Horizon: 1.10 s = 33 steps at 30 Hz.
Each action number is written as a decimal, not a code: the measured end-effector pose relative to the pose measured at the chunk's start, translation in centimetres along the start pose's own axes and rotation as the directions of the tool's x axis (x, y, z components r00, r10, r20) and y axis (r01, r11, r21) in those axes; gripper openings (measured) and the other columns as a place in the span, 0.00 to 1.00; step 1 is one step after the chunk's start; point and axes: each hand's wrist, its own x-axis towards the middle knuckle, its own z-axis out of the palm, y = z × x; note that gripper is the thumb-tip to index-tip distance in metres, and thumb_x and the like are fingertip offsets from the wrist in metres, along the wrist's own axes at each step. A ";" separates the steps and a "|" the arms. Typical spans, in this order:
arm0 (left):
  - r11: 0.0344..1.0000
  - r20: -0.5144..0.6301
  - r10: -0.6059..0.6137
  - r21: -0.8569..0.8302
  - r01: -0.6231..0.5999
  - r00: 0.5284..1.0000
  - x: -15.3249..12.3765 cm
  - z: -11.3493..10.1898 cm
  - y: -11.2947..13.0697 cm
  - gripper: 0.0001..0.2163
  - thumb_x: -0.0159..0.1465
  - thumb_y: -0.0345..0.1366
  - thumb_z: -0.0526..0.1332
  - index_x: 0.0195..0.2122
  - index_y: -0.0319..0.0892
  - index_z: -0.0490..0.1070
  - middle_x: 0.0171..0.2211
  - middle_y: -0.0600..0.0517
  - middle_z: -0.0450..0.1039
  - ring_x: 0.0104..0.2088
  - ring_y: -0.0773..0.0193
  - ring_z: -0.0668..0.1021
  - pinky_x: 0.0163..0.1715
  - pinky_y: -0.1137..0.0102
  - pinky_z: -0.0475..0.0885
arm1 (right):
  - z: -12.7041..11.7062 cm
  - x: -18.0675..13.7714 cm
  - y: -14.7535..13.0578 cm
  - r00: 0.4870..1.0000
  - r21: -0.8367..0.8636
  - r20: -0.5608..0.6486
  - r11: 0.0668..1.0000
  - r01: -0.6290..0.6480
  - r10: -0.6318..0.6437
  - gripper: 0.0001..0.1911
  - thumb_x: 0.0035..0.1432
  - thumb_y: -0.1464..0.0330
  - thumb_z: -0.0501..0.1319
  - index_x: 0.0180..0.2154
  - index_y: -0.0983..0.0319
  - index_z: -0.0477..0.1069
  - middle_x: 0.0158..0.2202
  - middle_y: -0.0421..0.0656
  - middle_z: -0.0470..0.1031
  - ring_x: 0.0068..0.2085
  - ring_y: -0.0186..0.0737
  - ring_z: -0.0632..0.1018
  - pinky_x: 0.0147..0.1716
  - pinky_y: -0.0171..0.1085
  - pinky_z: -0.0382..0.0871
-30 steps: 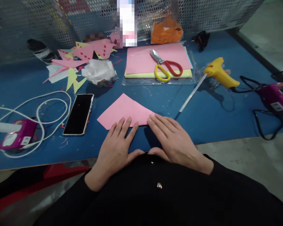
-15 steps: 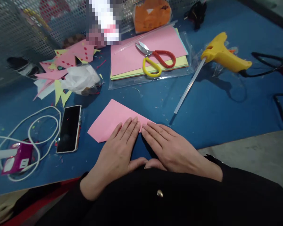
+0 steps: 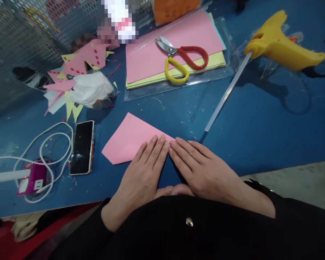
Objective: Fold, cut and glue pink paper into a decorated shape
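Note:
A folded pink paper lies on the blue table near the front edge. My left hand lies flat with its fingers stretched out over the paper's near right part. My right hand lies flat beside it, fingertips at the paper's right corner. The fingertips of both hands almost meet, and the thumbs touch near my body. Neither hand grips anything.
Red and yellow scissors rest on a stack of pink and yellow sheets. A yellow glue gun with a glue stick lies right. A phone, white cable, crumpled plastic and paper scraps lie left.
My hands have slid together along the paper's edge until the fingertips nearly touch. The view has tilted down and moved closer to the table.

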 end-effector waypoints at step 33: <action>0.956 -0.094 -0.269 0.094 0.277 0.959 -5.1 -1.1 0.4 0.39 0.70 0.59 0.47 0.70 0.30 0.51 0.70 0.35 0.56 0.71 0.45 0.57 0.68 0.50 0.54 | -0.8 0.2 -0.9 0.999 0.000 0.052 1.000 -0.004 0.004 0.35 0.71 0.55 0.49 0.59 0.82 0.67 0.62 0.65 0.68 0.63 0.63 0.71 0.59 0.55 0.66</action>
